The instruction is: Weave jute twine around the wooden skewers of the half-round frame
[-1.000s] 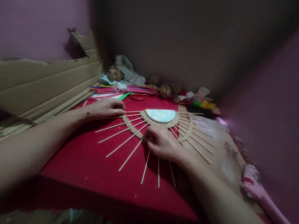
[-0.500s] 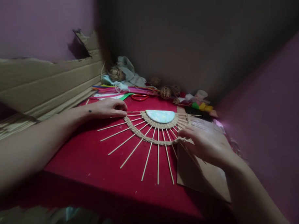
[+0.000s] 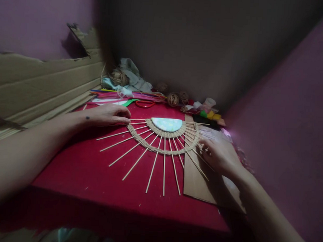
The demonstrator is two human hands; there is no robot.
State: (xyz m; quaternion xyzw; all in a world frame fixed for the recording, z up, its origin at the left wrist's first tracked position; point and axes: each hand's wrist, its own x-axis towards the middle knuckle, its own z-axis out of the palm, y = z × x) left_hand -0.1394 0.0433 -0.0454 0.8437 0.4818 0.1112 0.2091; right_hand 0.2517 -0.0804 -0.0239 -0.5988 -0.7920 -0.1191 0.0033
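Observation:
A half-round woven fan frame (image 3: 160, 150) of thin sticks lies flat on the red cloth. Its sticks spread toward me from a pale blue, patterned half-disc (image 3: 166, 124). Twine is woven close round the disc and again as an outer band. At the far left end of that band, my left hand (image 3: 112, 114) is closed, thumb and fingers pinching the band and stick ends. My right hand (image 3: 219, 154) is beside the band's right side, fingers curled over the sticks there. What its fingertips hold is hidden.
Under the right side lies a cardboard sheet (image 3: 199, 182). Behind are twine balls (image 3: 173, 99), red-handled scissors (image 3: 144, 104), pink strips (image 3: 141, 96) and crumpled cloth (image 3: 135, 76). Cardboard (image 3: 46, 78) leans at the left. The red cloth (image 3: 116, 193) drops at the near table edge.
The whole view has shifted slightly, moving things left. My right hand has moved outward along the band, uncovering its right curve and a stick. My left hand keeps its place at the left end.

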